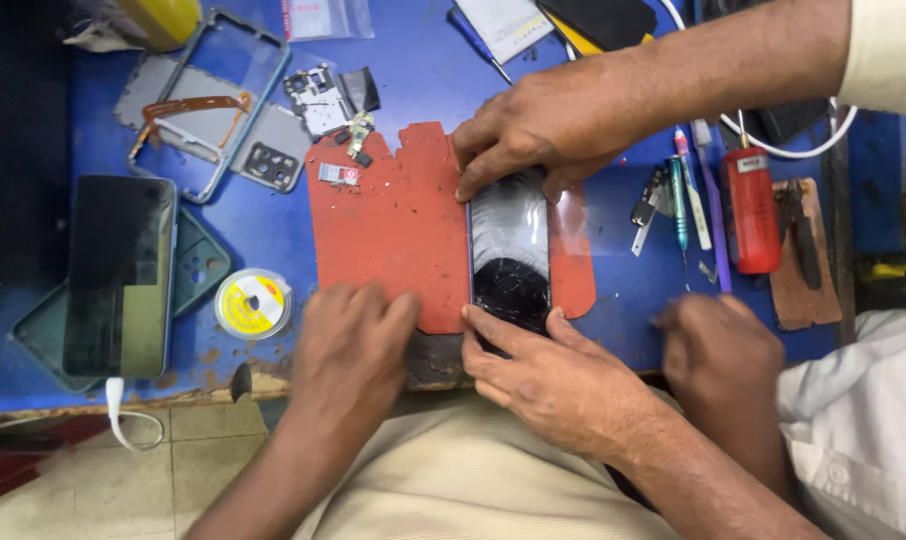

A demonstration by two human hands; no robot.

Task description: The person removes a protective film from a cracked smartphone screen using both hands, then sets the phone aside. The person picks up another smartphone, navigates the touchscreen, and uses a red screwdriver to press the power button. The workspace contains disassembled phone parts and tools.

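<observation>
- Cracked phone [510, 250] lies on red mat [398, 225].
- R hand [558, 375] fingers spread, pressing phone's near end.
- L hand [351, 350] fingers together, flat on mat's near edge.
- Another person's hand [548, 125] grips phone's far end.

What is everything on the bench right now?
cracked phone: 1, black, on the mat
red mat: 1, red, table centre
second phone: 1, dark, far left
phone frame: 1, grey, upper left
wire spool: 1, yellow-white, left of mat
red bottle: 1, red, right
hand tools: several, mixed, right of mat
table: 1, blue
co-worker hands: 2, one on phone's top, one blurred at right
left hand: on mat's lower edge
right hand: fingers on phone's lower end
</observation>
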